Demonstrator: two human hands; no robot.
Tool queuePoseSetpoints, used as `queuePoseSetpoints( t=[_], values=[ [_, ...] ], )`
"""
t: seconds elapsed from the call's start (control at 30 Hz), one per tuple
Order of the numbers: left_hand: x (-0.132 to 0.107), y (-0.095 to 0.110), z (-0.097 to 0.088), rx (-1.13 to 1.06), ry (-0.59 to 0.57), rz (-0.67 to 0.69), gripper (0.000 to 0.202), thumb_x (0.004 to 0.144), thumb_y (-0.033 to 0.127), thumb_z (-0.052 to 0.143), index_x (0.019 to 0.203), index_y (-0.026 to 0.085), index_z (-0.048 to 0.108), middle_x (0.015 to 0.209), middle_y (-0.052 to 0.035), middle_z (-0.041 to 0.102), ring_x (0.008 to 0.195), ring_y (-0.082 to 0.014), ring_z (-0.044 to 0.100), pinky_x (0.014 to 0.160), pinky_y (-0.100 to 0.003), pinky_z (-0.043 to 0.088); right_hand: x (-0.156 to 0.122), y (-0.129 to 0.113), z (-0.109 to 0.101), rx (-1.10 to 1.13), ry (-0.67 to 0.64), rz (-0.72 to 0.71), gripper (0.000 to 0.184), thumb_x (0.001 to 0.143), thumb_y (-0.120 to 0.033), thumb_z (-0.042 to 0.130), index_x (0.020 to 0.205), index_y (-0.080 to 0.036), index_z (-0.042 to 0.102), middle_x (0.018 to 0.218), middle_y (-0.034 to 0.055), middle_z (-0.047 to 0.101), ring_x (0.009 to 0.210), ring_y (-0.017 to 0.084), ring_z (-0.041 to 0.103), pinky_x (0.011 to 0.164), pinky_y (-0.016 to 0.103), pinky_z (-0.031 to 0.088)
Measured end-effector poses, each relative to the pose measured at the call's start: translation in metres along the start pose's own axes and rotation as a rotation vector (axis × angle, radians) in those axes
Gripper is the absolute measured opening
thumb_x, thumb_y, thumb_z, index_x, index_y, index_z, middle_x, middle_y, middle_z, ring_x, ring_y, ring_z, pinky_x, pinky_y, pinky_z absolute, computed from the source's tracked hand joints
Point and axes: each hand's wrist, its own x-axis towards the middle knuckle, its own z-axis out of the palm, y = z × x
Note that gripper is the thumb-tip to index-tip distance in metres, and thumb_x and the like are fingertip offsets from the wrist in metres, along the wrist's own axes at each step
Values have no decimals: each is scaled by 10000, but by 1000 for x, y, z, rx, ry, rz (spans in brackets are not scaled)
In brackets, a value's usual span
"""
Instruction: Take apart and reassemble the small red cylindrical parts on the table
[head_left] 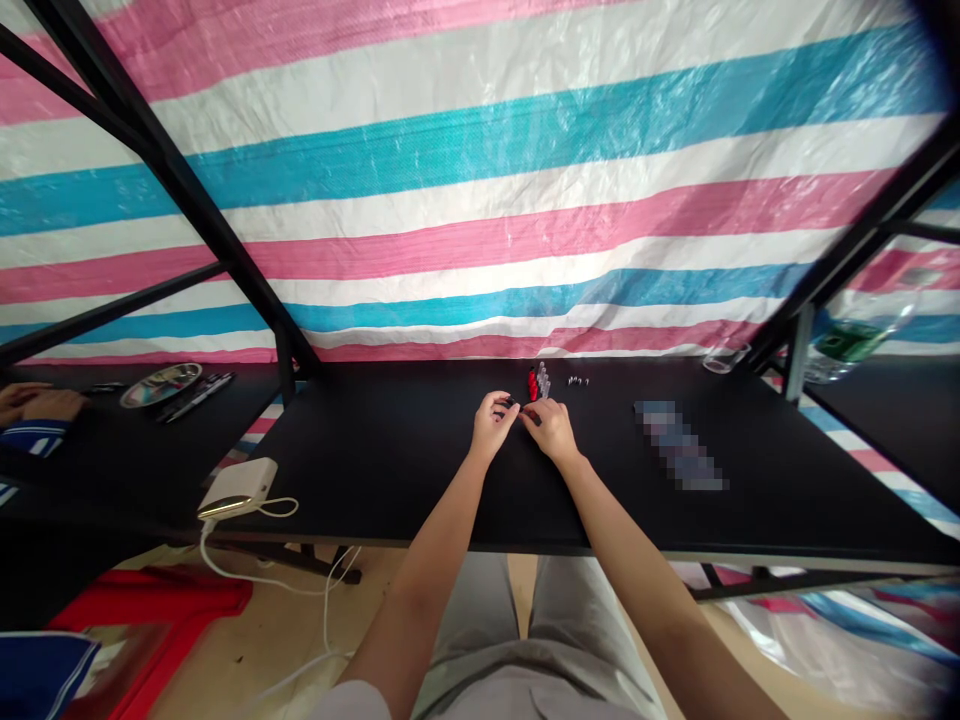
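Note:
Over the middle of the black table (390, 460), my left hand (491, 428) is closed in a pinch on a small black piece (510, 402), whose kind is too small to tell. My right hand (553, 430) is beside it, fingertips pinched together and almost meeting the left ones. Whatever lies between the right fingertips is hidden. Just beyond my hands is a group of small red pieces (532, 383). Several clear, slim pieces (543, 381) stand or lie right against them. Farther right is a short row of tiny shiny pieces (577, 381).
A white box-shaped device (241, 487) with a cable sits at the table's left edge. A clear cup (726, 357) stands at the back right, near a black frame post (780, 345). On the left table are another person's hands (49, 403), a round dish (161, 385) and pens (196, 397).

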Motion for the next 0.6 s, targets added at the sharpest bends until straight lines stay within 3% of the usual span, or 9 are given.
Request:
queuePoseSetpoints(
  t=[0.23, 0.47, 0.6],
  values=[
    [4, 1, -4, -227, -20, -203, 353, 659, 381, 667, 922, 162, 577, 931, -69, 619, 738, -124, 594, 524, -179, 413, 0, 0, 2, 53, 2, -21, 218, 838, -358, 487, 784, -187, 612, 689, 32, 601, 709, 164, 536, 673, 287, 327],
    [3, 5, -4, -200, -49, -225, 309, 642, 380, 681, 821, 138, 609, 814, -59, 641, 725, -139, 605, 574, -215, 449, 0, -2, 2, 64, -4, -4, 238, 845, -359, 469, 812, -180, 621, 696, 37, 603, 708, 162, 540, 680, 286, 346],
    [3, 4, -2, -112, 15, -207, 284, 677, 378, 649, 816, 134, 607, 789, -64, 653, 708, -150, 618, 599, -245, 473, 0, -3, 2, 67, -24, 51, 264, 839, -382, 472, 918, -179, 622, 747, 47, 622, 735, 171, 552, 707, 297, 355]
  ],
)
